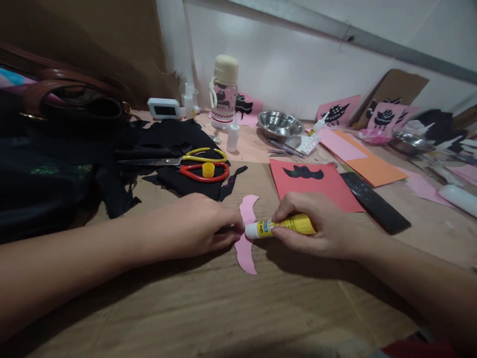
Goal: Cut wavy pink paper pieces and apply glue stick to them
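Note:
A pink paper cutout with wavy, curved ends (246, 256) lies on the brown cardboard surface (179, 313). My left hand (203, 223) pinches its left edge near the middle. In my right hand (313, 223) is a yellow glue stick (265, 227), held sideways with its white end against the middle of the cutout. Beyond my right hand, a dark cutout (303, 172) rests on a red sheet (294, 186). Black fabric (175, 132) lies past my left hand, with red-and-yellow-handled scissors (204, 169) and a yellow cap (208, 170) on it.
At the back stand a cream-lidded bottle (224, 94), a small white squeeze bottle (233, 136) and a metal bowl (280, 125). A dark flat bar (376, 204) and orange paper (376, 166) lie to the right. A dark bag (48, 164) fills the left side.

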Demonstrator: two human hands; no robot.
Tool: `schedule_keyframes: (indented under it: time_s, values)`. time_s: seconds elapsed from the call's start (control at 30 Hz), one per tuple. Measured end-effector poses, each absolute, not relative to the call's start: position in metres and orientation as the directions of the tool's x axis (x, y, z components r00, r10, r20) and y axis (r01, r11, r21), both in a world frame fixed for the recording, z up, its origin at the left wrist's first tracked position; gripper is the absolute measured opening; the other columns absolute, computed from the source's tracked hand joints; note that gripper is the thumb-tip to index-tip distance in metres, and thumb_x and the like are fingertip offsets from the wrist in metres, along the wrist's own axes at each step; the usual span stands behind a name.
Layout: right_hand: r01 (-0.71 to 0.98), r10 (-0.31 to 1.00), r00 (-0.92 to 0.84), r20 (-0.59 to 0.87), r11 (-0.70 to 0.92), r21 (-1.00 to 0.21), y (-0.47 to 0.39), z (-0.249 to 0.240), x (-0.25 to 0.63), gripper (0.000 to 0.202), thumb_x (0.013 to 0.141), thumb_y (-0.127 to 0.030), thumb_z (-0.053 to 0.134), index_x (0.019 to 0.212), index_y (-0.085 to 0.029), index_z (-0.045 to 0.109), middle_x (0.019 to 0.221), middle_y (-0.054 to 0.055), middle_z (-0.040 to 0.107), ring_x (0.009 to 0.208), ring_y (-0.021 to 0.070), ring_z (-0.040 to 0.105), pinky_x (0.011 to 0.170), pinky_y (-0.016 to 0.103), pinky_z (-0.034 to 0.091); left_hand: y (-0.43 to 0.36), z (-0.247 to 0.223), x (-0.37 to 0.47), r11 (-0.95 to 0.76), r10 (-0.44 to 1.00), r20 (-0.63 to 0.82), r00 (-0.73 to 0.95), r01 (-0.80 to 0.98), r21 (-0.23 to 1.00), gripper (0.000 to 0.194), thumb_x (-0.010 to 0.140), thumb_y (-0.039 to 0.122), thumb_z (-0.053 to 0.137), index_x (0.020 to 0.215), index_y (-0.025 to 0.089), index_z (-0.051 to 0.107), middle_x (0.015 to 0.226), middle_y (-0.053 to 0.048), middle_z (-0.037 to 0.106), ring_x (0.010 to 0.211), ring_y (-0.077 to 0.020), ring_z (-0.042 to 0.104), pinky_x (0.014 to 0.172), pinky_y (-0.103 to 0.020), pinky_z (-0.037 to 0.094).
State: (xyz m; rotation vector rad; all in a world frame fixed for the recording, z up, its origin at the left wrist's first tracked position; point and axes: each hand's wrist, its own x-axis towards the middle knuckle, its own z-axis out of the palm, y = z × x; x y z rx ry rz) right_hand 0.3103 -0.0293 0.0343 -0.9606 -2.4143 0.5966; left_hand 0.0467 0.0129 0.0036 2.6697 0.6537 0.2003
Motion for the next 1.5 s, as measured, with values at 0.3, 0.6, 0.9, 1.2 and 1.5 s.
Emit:
schedule_keyframes:
  time_s: [0.3, 0.6, 0.9, 1.2, 1.5]
  values:
    - [0.49, 0.691, -0.693, 0.204, 0.659, -0.57, -0.04, 0.035, 0.303, 0.014, 0.095, -0.03, 0.071, 0.089, -0.021, 0.062, 0.078, -0.002, 0.071, 0.062, 0.0102, 0.064, 0.056, 0.018, 0.044, 0.012, 0.002, 0.047, -0.821, 0.481, 0.051, 0.875, 0.43, 0.376, 0.016, 0.095, 0.024, 0.063, 0.103, 0.027, 0.076, 0.084, 0.003, 0.08, 0.068, -0.0146, 0.072, 0.06, -0.023, 0.043]
    - [0.428, 0.68, -0.729, 0.078, 0.541, -0.724, -0.042, 0.045, 0.303, 0.009, 0.088, -0.017, 0.07, 0.085, -0.021, 0.062, 0.078, 0.0, 0.075, 0.063, 0.0119, 0.067, 0.057, 0.02, 0.049, 0.013, 0.005, 0.048, -0.809, 0.492, 0.031, 0.87, 0.443, 0.387, 0.017, 0.095, 0.024, 0.064, 0.107, 0.027, 0.077, 0.09, 0.002, 0.082, 0.074, -0.0159, 0.076, 0.065, -0.024, 0.047]
    - [0.43, 0.675, -0.707, 0.213, 0.649, -0.628, -0.042, 0.04, 0.303, 0.013, 0.097, -0.027, 0.069, 0.089, -0.021, 0.061, 0.081, 0.0, 0.072, 0.065, 0.0124, 0.064, 0.057, 0.022, 0.046, 0.013, 0.004, 0.049, -0.813, 0.492, 0.034, 0.87, 0.445, 0.376, 0.015, 0.095, 0.025, 0.063, 0.103, 0.027, 0.077, 0.084, 0.002, 0.08, 0.068, -0.016, 0.073, 0.06, -0.024, 0.044]
    - [0.441, 0.655, -0.75, 0.093, 0.599, -0.668, -0.041, 0.038, 0.306, 0.009, 0.093, -0.022, 0.073, 0.091, -0.021, 0.064, 0.084, -0.003, 0.074, 0.068, 0.0093, 0.067, 0.061, 0.016, 0.047, 0.013, 0.004, 0.048, -0.814, 0.483, 0.042, 0.875, 0.431, 0.39, 0.017, 0.095, 0.023, 0.064, 0.105, 0.027, 0.077, 0.087, 0.002, 0.081, 0.07, -0.0154, 0.075, 0.061, -0.023, 0.045]
    - [0.434, 0.659, -0.752, 0.007, 0.503, -0.748, -0.041, 0.05, 0.31, 0.007, 0.086, -0.016, 0.07, 0.084, -0.02, 0.064, 0.078, 0.0, 0.074, 0.064, 0.011, 0.066, 0.059, 0.018, 0.049, 0.013, 0.002, 0.046, -0.818, 0.479, 0.048, 0.877, 0.425, 0.387, 0.016, 0.096, 0.026, 0.062, 0.105, 0.027, 0.076, 0.088, 0.002, 0.081, 0.071, -0.0163, 0.075, 0.062, -0.024, 0.045]
